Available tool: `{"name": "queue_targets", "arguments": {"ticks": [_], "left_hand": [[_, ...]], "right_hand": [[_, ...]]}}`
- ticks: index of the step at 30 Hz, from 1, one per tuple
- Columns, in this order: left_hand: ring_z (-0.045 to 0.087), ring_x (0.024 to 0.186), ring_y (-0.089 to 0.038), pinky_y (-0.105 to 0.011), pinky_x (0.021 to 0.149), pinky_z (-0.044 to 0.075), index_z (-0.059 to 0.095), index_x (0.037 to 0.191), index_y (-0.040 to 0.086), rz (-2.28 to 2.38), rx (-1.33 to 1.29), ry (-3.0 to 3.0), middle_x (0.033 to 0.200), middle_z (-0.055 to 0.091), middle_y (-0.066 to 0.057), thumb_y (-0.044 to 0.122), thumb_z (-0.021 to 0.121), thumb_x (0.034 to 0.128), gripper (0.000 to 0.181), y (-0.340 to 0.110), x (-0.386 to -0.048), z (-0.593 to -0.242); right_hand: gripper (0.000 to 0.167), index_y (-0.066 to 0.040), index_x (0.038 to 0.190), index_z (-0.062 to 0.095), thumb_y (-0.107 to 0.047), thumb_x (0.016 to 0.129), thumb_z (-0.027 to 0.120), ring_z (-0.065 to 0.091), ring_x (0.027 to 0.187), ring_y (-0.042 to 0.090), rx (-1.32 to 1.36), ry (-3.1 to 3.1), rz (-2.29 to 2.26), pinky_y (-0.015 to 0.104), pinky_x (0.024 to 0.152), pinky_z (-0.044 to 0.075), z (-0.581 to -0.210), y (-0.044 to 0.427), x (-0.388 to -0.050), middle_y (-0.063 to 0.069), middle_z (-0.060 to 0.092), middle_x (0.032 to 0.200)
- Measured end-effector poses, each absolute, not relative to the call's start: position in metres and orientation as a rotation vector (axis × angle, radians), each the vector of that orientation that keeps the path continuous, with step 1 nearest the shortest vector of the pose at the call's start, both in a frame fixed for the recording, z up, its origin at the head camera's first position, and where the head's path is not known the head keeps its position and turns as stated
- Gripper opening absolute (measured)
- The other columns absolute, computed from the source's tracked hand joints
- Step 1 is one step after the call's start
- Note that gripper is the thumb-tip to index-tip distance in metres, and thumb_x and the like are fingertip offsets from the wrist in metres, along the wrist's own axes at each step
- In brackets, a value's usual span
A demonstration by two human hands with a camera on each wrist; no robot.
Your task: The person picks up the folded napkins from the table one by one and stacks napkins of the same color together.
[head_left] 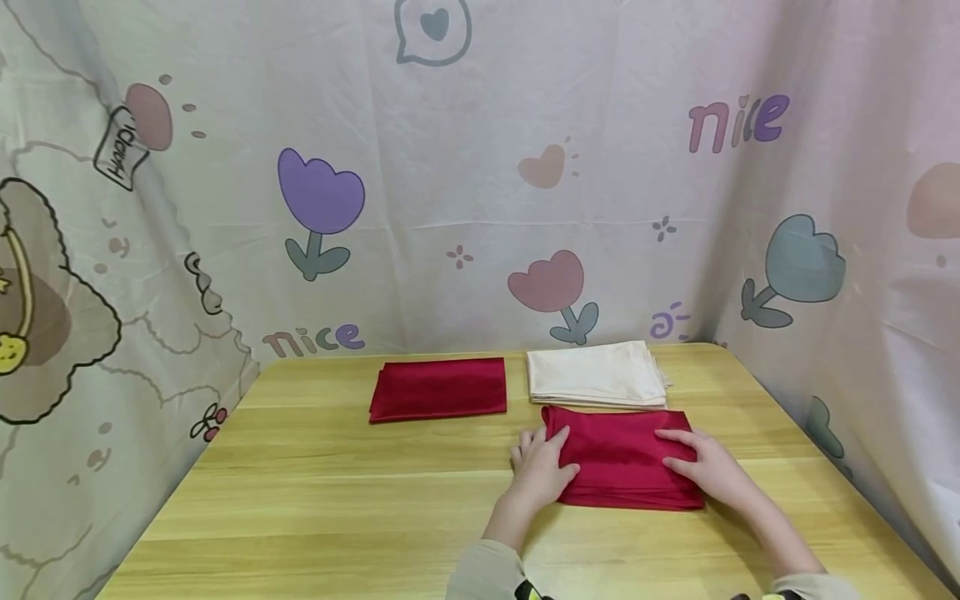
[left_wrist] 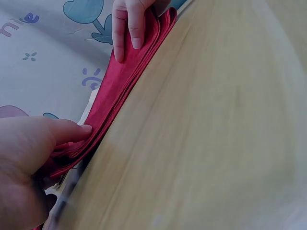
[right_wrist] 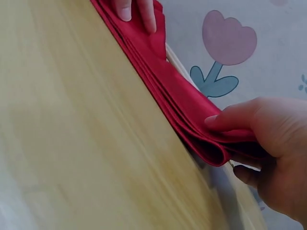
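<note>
A folded red satin-like cloth [head_left: 622,458] lies in several layers on the right half of the table. My left hand [head_left: 538,471] grips its left end, thumb on top. At the opposite end my right hand [head_left: 711,468] holds the cloth, thumb and index finger over the top. The right wrist view shows that end bent up off the table, its layers curving into a loop beside the thumb [right_wrist: 223,122]. In the left wrist view the left thumb [left_wrist: 69,132] presses on the layers. The fingers beneath the cloth are mostly hidden.
Right behind the held cloth lies a folded white cloth [head_left: 596,375]. Another folded red cloth [head_left: 441,389] sits farther left near the back edge. Everything rests on a wooden table [head_left: 322,508], with a printed curtain [head_left: 450,167] hanging behind and at the sides.
</note>
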State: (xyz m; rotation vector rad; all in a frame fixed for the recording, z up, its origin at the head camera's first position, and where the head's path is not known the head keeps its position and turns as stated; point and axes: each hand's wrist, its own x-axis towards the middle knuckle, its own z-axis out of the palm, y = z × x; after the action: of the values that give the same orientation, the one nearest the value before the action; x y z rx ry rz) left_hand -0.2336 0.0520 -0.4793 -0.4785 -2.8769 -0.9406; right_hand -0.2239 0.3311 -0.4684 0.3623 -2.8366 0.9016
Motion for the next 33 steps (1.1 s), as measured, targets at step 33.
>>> {"name": "queue_targets", "arguments": {"ticks": [33], "left_hand": [[0.044,0.106,-0.028,-0.045,0.086,0.034,0.068,0.125,0.019,-1.163,-0.244,-2.707,0.136,0.055,-0.02,0.019,0.075,0.0835,0.042,0.048,-0.234,-0.469]], "right_hand": [[0.036,-0.007,0.108,0.071,-0.005,0.073,0.079,0.045,0.099,0.027,0.467,-2.546,0.637,0.042,0.081,0.032,-0.472,0.32,-0.224,0.015,0.061,0.105]]}}
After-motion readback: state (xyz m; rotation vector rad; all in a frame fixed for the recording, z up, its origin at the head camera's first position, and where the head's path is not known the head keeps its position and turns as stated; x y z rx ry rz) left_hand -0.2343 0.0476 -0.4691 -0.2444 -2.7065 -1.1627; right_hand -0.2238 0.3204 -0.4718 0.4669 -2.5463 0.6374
